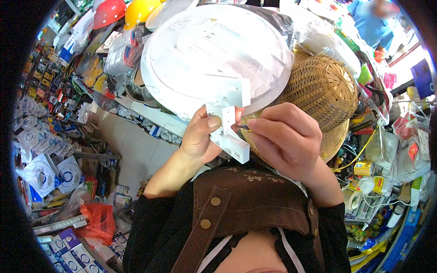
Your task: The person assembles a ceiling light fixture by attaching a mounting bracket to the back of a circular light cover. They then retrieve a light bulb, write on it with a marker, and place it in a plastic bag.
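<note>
My left hand (199,134) grips a white plastic piece (228,114) with several flat arms and small holes, its thumb pressed on the middle part. One arm of the piece slants down toward my chest, and another reaches up over the round white disc (182,59). Close to the piece's right side, my right hand (289,136) is closed in a pinch. Between its fingertips sits a thin dark stick-like thing (244,127), its tip toward the white piece. Most of it is hidden by the fingers, and its kind is too small to make out.
A woven bamboo hat (325,86) lies right of the disc. Red (109,12) and yellow (140,12) hard hats stand at the back left. Packed goods crowd both sides, with a red plastic bag (98,224) at lower left. A person in blue (371,27) is at far right.
</note>
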The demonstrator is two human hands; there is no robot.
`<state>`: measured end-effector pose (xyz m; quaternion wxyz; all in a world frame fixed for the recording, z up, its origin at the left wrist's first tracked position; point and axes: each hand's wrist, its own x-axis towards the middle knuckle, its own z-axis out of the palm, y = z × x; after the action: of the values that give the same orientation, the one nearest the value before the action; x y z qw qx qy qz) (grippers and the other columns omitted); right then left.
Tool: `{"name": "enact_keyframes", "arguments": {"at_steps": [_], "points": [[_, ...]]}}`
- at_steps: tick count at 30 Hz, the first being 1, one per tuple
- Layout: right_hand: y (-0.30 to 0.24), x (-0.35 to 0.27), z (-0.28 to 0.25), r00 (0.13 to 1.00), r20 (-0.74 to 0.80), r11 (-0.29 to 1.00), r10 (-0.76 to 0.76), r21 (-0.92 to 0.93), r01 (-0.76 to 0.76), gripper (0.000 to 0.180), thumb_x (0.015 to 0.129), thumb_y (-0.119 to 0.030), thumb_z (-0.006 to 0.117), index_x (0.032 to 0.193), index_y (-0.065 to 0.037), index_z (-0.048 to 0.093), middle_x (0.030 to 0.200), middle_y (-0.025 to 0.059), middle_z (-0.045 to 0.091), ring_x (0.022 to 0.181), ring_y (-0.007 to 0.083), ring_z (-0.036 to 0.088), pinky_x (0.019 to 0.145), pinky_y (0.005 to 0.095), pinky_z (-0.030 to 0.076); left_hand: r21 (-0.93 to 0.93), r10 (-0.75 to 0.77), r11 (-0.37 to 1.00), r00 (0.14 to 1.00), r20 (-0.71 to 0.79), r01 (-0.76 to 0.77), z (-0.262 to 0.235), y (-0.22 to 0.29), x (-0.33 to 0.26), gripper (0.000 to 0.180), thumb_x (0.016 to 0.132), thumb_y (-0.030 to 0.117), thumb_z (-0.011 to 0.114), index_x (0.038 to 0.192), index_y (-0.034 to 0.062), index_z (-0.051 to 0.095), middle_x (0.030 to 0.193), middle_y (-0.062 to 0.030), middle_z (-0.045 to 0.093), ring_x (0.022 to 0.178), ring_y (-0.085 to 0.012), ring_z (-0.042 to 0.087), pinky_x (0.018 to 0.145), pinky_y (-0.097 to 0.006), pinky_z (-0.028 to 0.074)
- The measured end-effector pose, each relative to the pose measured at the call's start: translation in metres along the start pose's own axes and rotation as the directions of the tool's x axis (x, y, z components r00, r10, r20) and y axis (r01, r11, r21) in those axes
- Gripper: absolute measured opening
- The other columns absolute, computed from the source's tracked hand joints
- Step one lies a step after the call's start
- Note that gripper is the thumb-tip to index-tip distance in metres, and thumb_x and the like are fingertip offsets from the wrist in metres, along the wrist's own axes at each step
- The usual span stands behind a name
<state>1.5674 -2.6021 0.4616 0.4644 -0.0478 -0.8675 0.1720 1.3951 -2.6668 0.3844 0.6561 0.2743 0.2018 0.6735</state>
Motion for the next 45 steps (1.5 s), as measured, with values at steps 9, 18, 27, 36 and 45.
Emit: {"name": "enact_keyframes", "arguments": {"at_steps": [9,18,27,36,45], "points": [[0.005,-0.002,0.005,0.991,-0.003,0.978,-0.135,-0.161,0.133,0.025,0.065,-0.002,0.066,0.089,0.003,0.061,0.079,0.0047,0.054,0.062,0.0156,0.057,0.049,0.0258,0.047,-0.114,-0.027,0.993,0.997,0.072,0.035,0.0,-0.002,-0.004,0.051,0.078,0.023,0.065,0.119,-0.0035,0.049,0.106,-0.0142,0.061,0.094,-0.0207,0.06,0.086,-0.035,0.048],[0.011,-0.006,0.004,0.983,0.039,0.971,-0.177,-0.155,0.181,0.026,0.063,-0.007,0.065,0.088,0.0,0.062,0.078,0.0039,0.053,0.061,0.0148,0.055,0.047,0.0264,0.046,-0.014,0.054,0.998,0.996,0.075,-0.054,0.001,-0.002,-0.006,0.037,0.083,0.011,0.057,0.117,-0.0029,0.051,0.111,-0.0139,0.06,0.101,-0.022,0.059,0.091,-0.037,0.047],[0.007,-0.004,-0.008,0.988,0.154,1.0,-0.003,-0.018,0.006,0.023,0.067,-0.005,0.066,0.09,-0.002,0.064,0.078,0.0051,0.056,0.063,0.0184,0.059,0.053,0.0279,0.049,0.146,-0.035,0.989,0.999,-0.015,0.037,0.006,-0.005,-0.009,0.053,0.077,0.027,0.069,0.118,-0.0003,0.05,0.11,-0.0111,0.06,0.101,-0.0201,0.059,0.089,-0.035,0.048],[0.009,-0.013,-0.011,0.791,0.333,0.673,0.513,0.416,-0.612,0.013,0.079,-0.003,0.065,0.092,0.0,0.063,0.074,0.0039,0.06,0.065,0.0098,0.057,0.06,0.0238,0.047,0.124,-0.022,0.992,1.0,-0.006,0.023,0.021,-0.008,-0.003,0.047,0.078,0.024,0.069,0.115,0.0014,0.051,0.112,-0.0081,0.053,0.103,-0.0201,0.054,0.092,-0.037,0.043],[0.005,-0.007,-0.012,0.635,0.546,0.354,0.547,0.536,-0.766,0.009,0.079,-0.003,0.062,0.088,0.0,0.06,0.075,-0.0007,0.058,0.069,0.0065,0.054,0.065,0.0209,0.045,0.038,0.009,0.999,0.99,0.139,-0.014,0.005,-0.015,0.0,0.039,0.079,0.026,0.071,0.107,0.0059,0.053,0.107,-0.0061,0.05,0.1,-0.0185,0.053,0.088,-0.034,0.044]]}}
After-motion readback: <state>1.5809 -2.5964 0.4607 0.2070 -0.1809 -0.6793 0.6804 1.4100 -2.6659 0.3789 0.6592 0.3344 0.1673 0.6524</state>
